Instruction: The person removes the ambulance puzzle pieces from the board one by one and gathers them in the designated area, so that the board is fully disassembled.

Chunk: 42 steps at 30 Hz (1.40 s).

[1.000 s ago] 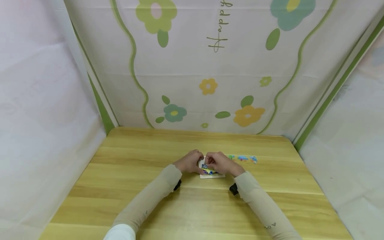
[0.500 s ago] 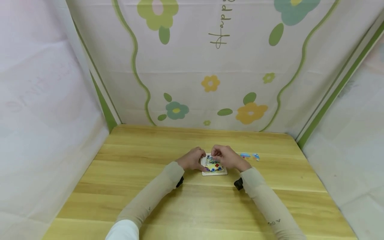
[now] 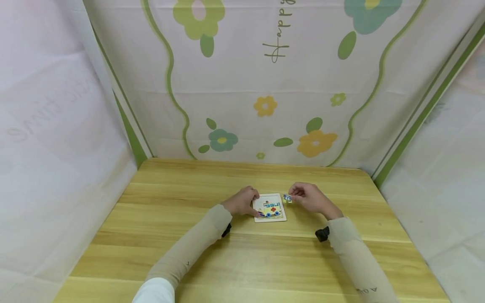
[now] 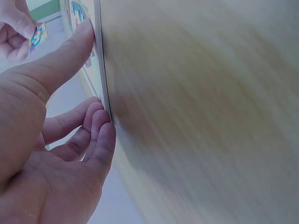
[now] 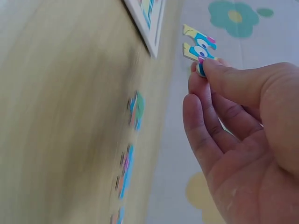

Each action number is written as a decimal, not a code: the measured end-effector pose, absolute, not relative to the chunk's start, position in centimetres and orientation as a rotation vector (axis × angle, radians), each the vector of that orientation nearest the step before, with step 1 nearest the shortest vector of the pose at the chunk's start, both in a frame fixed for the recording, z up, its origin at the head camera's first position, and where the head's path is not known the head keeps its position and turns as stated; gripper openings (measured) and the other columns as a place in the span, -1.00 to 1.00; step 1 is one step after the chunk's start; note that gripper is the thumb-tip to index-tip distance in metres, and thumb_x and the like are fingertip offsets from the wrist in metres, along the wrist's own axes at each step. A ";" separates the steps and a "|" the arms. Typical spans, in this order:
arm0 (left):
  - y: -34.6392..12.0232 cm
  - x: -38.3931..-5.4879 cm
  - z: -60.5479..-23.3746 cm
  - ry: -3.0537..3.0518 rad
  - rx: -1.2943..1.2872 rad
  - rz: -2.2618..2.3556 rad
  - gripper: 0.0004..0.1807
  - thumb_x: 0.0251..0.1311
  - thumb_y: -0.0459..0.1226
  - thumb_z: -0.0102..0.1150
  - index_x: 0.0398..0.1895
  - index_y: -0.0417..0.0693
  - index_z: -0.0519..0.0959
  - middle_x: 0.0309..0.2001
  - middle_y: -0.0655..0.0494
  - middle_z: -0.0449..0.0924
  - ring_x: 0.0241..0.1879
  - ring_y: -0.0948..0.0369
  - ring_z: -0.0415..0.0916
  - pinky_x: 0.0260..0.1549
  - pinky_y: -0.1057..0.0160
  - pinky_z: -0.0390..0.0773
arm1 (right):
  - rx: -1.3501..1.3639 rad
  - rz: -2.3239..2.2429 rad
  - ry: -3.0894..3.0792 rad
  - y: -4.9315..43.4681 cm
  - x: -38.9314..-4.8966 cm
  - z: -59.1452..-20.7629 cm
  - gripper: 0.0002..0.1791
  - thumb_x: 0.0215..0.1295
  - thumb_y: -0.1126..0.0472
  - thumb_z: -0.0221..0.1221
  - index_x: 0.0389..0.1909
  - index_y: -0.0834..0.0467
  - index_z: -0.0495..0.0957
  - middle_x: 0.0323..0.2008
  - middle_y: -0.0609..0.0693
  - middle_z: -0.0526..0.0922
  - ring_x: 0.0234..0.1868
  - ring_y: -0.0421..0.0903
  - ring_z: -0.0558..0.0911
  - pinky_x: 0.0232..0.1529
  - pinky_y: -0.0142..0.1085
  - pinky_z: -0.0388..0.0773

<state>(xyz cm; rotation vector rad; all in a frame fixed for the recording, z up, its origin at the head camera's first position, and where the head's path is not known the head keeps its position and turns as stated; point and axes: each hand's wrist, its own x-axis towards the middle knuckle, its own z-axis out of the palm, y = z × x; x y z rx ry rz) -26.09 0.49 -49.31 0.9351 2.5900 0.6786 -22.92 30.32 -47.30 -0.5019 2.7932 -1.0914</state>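
A square jigsaw puzzle board (image 3: 270,218) with a pale frame and a yellow ambulance picture lies on the wooden table. My left hand (image 3: 242,202) holds the board's left side; in the left wrist view its thumb (image 4: 70,56) rests on the board and the other fingertips touch its edge. Just right of the board, my right hand (image 3: 310,198) pinches a jigsaw piece (image 3: 287,198) between thumb and fingers. The right wrist view shows this piece (image 5: 202,45) held up off the table, yellow and blue with cartoon eyes.
Several loose jigsaw pieces (image 5: 125,170) lie in a row on the table, seen in the right wrist view; the right hand hides them in the head view. A flower-printed cloth (image 3: 235,84) hangs behind the table, with pale cloth at both sides.
My right hand has lifted from over the board and moved right with the eyed jigsaw piece, uncovering the board's upper part. My left hand stays on the board's left side.
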 end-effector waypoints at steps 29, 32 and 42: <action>0.5 -25.8 -48.8 2.583 0.922 0.682 -0.28 0.16 -0.10 0.59 0.29 -0.26 0.53 0.12 -0.04 0.52 -0.03 0.21 0.41 0.17 0.21 0.54 | -0.330 -1.007 2.818 34.1 -21.6 -50.3 -0.93 0.49 0.35 0.26 -0.15 0.17 0.71 -0.20 0.04 0.75 -0.20 -0.15 0.64 -0.16 -0.36 0.60; 0.5 -25.7 -48.8 2.584 0.917 0.689 -0.28 0.15 -0.10 0.60 0.29 -0.26 0.53 0.12 -0.04 0.52 -0.02 0.21 0.41 0.18 0.20 0.55 | -0.348 -1.004 2.812 34.0 -21.7 -50.3 -0.93 0.49 0.35 0.26 -0.14 0.18 0.71 -0.20 0.04 0.75 -0.19 -0.15 0.64 -0.16 -0.37 0.60; 0.5 -25.8 -49.0 2.582 0.913 0.689 -0.28 0.15 -0.08 0.60 0.29 -0.24 0.53 0.11 -0.01 0.51 -0.01 0.21 0.42 0.18 0.20 0.55 | -0.362 -0.961 2.827 32.9 -21.8 -49.1 -0.90 0.44 0.29 0.33 -0.11 0.21 0.72 -0.21 0.01 0.76 -0.19 -0.15 0.68 -0.14 -0.31 0.66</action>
